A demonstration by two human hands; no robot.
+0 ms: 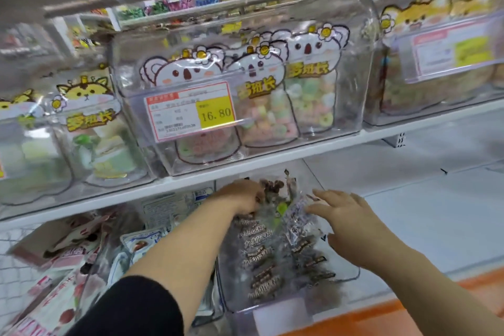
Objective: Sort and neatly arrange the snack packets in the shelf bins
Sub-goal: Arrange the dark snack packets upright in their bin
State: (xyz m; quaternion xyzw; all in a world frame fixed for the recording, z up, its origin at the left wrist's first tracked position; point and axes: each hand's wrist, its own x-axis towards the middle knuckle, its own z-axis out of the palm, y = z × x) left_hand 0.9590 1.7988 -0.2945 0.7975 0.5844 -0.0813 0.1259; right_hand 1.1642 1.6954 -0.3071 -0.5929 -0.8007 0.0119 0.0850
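Observation:
A clear bin (pixel 351 275) on the lower shelf holds clear snack packets full of dark wrapped sweets (pixel 261 262). My left hand (pixel 240 196) reaches deep into the back of this bin and its fingers curl around the top of the left packet. My right hand (pixel 346 213) hovers with spread fingers against the upper edge of the right packet (pixel 297 224) in the same bin. On the upper shelf a clear bin (pixel 351 68) holds koala-shaped candy bags (pixel 261 106) behind a price tag (pixel 191 112) reading 16.80.
Left of the dark-sweet bin lie blue-white packets (pixel 141 243) and pink packets (pixel 54 297), loosely piled. More animal-shaped bags fill bins at upper left (pixel 90 128) and upper right (pixel 436 63). Bare white shelf (pixel 436 226) stretches to the right, with an orange strip (pixel 477 286) along its front.

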